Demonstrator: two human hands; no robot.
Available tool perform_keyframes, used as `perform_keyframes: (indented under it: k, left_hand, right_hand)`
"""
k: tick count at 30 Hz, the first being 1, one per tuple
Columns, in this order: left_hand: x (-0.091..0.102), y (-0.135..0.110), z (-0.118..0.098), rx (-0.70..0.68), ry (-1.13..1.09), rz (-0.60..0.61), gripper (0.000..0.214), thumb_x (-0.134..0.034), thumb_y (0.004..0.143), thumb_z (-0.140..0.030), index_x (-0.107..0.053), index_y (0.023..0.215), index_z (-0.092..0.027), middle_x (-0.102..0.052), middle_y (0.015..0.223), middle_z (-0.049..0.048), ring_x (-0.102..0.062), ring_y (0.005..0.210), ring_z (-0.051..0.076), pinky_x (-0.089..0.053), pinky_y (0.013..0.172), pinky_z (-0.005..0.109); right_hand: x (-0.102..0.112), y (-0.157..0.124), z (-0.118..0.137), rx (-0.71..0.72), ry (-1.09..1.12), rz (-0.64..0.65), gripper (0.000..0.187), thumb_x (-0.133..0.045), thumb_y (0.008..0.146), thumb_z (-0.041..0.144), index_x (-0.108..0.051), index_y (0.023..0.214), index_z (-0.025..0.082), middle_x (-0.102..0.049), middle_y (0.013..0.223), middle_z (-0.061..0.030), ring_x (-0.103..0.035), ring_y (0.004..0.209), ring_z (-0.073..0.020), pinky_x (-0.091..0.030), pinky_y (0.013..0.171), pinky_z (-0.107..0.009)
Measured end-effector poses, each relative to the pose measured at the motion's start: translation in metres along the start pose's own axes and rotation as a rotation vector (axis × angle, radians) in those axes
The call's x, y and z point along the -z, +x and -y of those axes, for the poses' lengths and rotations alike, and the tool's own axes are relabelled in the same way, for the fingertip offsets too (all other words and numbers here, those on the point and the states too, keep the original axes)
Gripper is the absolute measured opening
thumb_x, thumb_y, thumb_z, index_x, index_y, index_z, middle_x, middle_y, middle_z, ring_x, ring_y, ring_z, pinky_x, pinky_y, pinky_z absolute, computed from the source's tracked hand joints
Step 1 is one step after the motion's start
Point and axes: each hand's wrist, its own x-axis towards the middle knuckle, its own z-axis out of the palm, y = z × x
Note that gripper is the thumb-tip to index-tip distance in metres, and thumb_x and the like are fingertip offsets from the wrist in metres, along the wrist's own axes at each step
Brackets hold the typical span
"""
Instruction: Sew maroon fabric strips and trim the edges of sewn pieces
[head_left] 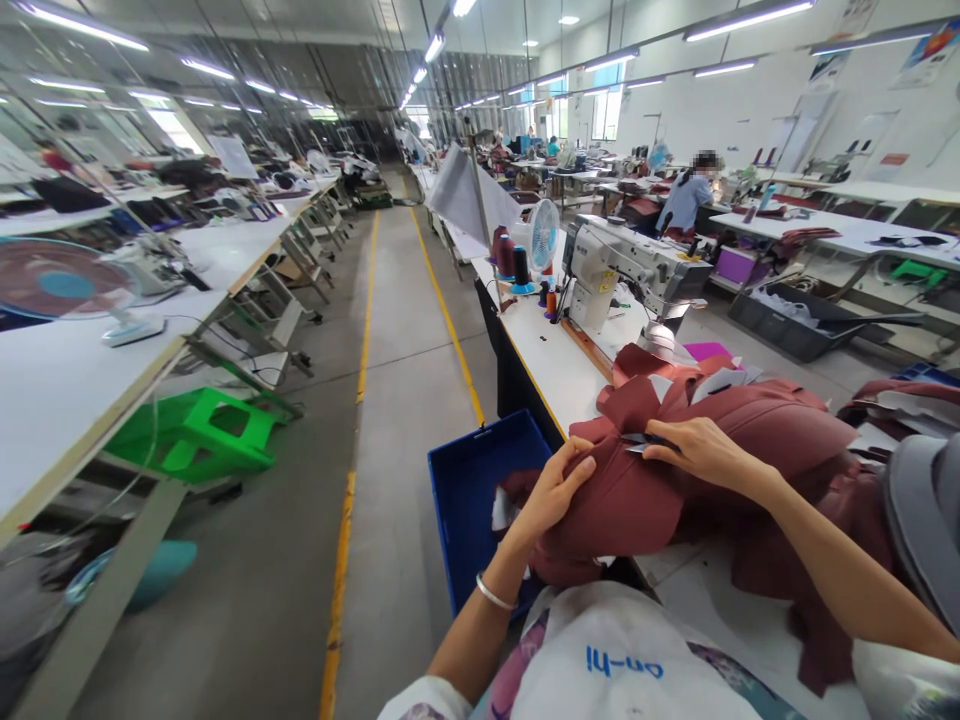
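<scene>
Left hand (557, 490) pinches maroon material (630, 510), probably steadying it against snips (637, 447), two o'clock, in the curled right hand (697, 452)

Under the machine (594, 275), some table (541, 358) is hidden by cloth (757, 425). In front of it, the snips (635, 448) are mostly covered by the right hand (696, 452). Far left of it, a fan (64, 280) is cut off. Behind it, a person's head (706, 164) is blurred.

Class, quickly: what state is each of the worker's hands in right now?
Left hand: closed, gripping the reddish-brown material.
Right hand: closed, holding small metal snips over that material.
</scene>
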Motion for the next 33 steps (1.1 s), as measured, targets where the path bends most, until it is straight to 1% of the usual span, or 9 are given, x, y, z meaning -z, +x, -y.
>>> perform_keyframes:
  k: [6,13,16,19,21,24,27,29,33]
  left_hand:
    - [0.000,0.001,-0.001,-0.006,-0.012,0.032,0.024,-0.049,0.092,-0.041,-0.057,0.095,-0.018,-0.055,0.091,0.0019,-0.050,0.086,0.016,-0.039,0.085,0.026]
    - [0.005,0.000,-0.001,0.019,-0.032,0.080,0.025,-0.051,0.092,-0.043,-0.058,0.095,-0.019,-0.057,0.092,0.0019,-0.051,0.086,0.016,-0.040,0.084,0.026]
    - [0.007,0.001,0.001,0.031,-0.042,0.089,0.027,-0.051,0.091,-0.044,-0.058,0.095,-0.018,-0.057,0.090,0.0024,-0.051,0.084,0.016,-0.041,0.082,0.026]
    - [0.009,0.002,0.002,0.043,-0.040,0.089,0.028,-0.051,0.091,-0.044,-0.057,0.096,-0.017,-0.056,0.090,0.0024,-0.050,0.084,0.016,-0.041,0.081,0.026]
    - [0.010,0.002,0.002,0.043,-0.043,0.102,0.028,-0.052,0.091,-0.043,-0.057,0.097,-0.017,-0.056,0.091,0.0022,-0.050,0.084,0.015,-0.040,0.081,0.025]
    - [0.011,0.003,-0.001,0.029,-0.047,0.098,0.026,-0.052,0.092,-0.042,-0.057,0.096,-0.017,-0.056,0.091,0.0017,-0.049,0.084,0.015,-0.039,0.081,0.025]
    - [0.011,0.004,-0.004,0.015,-0.008,0.076,0.024,-0.051,0.093,-0.040,-0.057,0.096,-0.017,-0.055,0.090,0.0008,-0.049,0.084,0.014,-0.039,0.081,0.025]
    - [0.009,0.005,-0.008,0.007,0.033,0.088,0.024,-0.050,0.093,-0.040,-0.057,0.097,-0.017,-0.056,0.091,0.0009,-0.051,0.085,0.014,-0.039,0.082,0.025]
    - [0.002,0.004,-0.014,-0.012,0.112,0.124,0.026,-0.049,0.093,-0.041,-0.057,0.101,-0.018,-0.059,0.093,0.0014,-0.053,0.088,0.016,-0.041,0.082,0.025]
  right_hand:
    - [-0.003,0.000,-0.001,0.008,0.076,-0.029,0.046,-0.037,0.093,0.063,-0.059,0.090,0.023,-0.069,0.077,-0.0054,-0.061,0.063,-0.0203,-0.029,0.058,-0.027]
    - [-0.002,0.004,0.003,0.056,0.097,-0.056,0.050,-0.033,0.094,0.063,-0.056,0.080,0.021,-0.064,0.066,-0.0029,-0.053,0.055,-0.0146,-0.025,0.055,-0.026]
    - [-0.006,0.002,0.005,0.059,0.089,-0.136,0.051,-0.034,0.094,0.062,-0.055,0.074,0.020,-0.062,0.063,-0.0026,-0.050,0.053,-0.0127,-0.025,0.054,-0.025]
    - [-0.012,-0.003,0.003,0.041,0.108,-0.291,0.049,-0.035,0.096,0.059,-0.053,0.072,0.020,-0.056,0.058,-0.0003,-0.046,0.049,-0.0107,-0.030,0.054,-0.023]
    - [-0.016,-0.008,0.002,0.022,0.136,-0.405,0.044,-0.037,0.097,0.055,-0.053,0.076,0.020,-0.054,0.057,0.0012,-0.045,0.047,-0.0102,-0.032,0.054,-0.022]
    - [-0.018,-0.017,0.003,-0.018,0.163,-0.521,0.036,-0.043,0.095,0.054,-0.051,0.086,0.020,-0.055,0.059,0.0025,-0.047,0.047,-0.0107,-0.036,0.052,-0.022]
    - [-0.016,-0.022,0.012,-0.104,0.220,-0.608,0.032,-0.056,0.089,0.052,-0.045,0.083,0.022,-0.057,0.061,0.0041,-0.049,0.048,-0.0102,-0.040,0.054,-0.021]
    - [-0.014,-0.022,0.021,-0.122,0.265,-0.615,0.028,-0.060,0.088,0.047,-0.046,0.084,0.023,-0.063,0.069,0.0030,-0.052,0.052,-0.0099,-0.044,0.058,-0.021]
    - [-0.014,-0.015,0.033,-0.056,0.232,-0.560,0.021,-0.061,0.088,0.041,-0.052,0.092,0.023,-0.070,0.087,0.0001,-0.060,0.061,-0.0103,-0.048,0.065,-0.021]
